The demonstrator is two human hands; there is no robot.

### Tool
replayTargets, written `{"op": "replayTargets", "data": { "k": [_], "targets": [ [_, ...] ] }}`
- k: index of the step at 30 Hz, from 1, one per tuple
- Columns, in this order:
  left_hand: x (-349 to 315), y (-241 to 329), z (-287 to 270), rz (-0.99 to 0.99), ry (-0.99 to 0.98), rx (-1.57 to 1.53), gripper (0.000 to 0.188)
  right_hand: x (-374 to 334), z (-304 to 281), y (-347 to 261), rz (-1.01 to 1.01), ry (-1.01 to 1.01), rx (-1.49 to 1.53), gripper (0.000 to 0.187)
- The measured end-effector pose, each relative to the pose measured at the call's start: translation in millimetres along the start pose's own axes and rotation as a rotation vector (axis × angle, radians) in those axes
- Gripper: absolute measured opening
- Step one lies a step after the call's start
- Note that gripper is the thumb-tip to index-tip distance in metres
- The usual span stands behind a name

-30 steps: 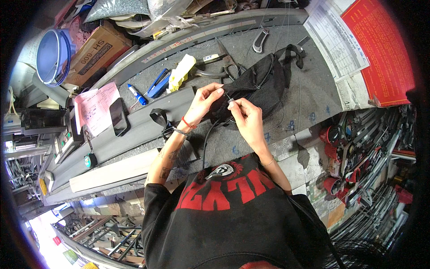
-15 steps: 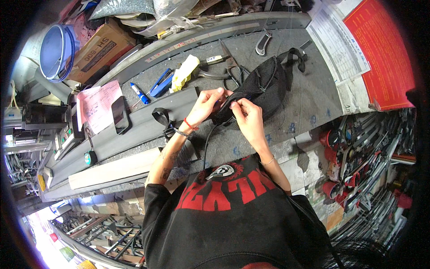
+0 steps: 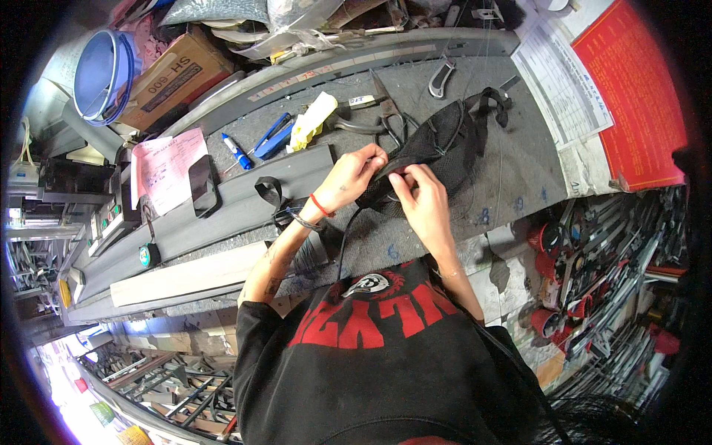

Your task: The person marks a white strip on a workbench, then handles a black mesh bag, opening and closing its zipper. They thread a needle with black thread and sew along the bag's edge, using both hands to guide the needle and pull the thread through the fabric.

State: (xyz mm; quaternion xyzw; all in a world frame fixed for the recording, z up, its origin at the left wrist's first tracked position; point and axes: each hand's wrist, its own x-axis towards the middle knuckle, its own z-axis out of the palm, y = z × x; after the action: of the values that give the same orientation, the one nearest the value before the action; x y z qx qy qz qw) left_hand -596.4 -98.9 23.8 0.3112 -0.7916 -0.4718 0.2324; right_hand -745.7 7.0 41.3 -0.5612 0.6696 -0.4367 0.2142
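A black mesh bag [image 3: 450, 142] with a strap [image 3: 493, 106] at its far end lies on the grey work surface. Its near edge is pinched in both of my hands. My left hand [image 3: 354, 176] is closed on the edge, thumb against curled fingers. Just to its right, my right hand [image 3: 426, 199] holds the same edge between thumb and fingers. A dark cord [image 3: 345, 239] hangs from the bag toward my shirt. Scissors [image 3: 391, 110] lie just beyond the bag, their handles close to it.
Pliers [image 3: 357, 127], a yellow cloth-like piece [image 3: 313, 121], a blue stapler-like tool [image 3: 274, 141] and a blue marker [image 3: 237, 152] lie left of the scissors. Farther left are a phone [image 3: 202, 185], pink paper [image 3: 170, 169] and a tape measure [image 3: 149, 256]. A utility knife [image 3: 442, 78] lies at the back.
My right hand has shifted slightly right and down along the bag's edge, and its fingers have spread a little. My left hand keeps its pinch. The view has moved slightly.
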Motion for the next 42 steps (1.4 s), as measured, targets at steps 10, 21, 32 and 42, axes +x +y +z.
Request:
{"op": "replayTargets", "data": {
  "k": [10, 21, 32, 42],
  "targets": [
    [-19, 49, -45, -0.018, 0.11, -0.56, 0.03, -15, -94, -11, 0.113, -0.489, -0.042, 0.02],
    [-15, 73, -22, 0.208, 0.25, -0.31, 0.029, 56, -49, -36, -0.112, -0.579, 0.353, 0.016],
    [-62, 59, -8, 0.173, 0.482, -0.32, 0.027, 84, -33, -33, -0.124, -0.879, 0.278, 0.014],
    [-47, 29, -13, 0.133, 1.069, 0.122, 0.026, 103, -7, -29, -0.282, -0.891, 0.129, 0.014]
  ]
}}
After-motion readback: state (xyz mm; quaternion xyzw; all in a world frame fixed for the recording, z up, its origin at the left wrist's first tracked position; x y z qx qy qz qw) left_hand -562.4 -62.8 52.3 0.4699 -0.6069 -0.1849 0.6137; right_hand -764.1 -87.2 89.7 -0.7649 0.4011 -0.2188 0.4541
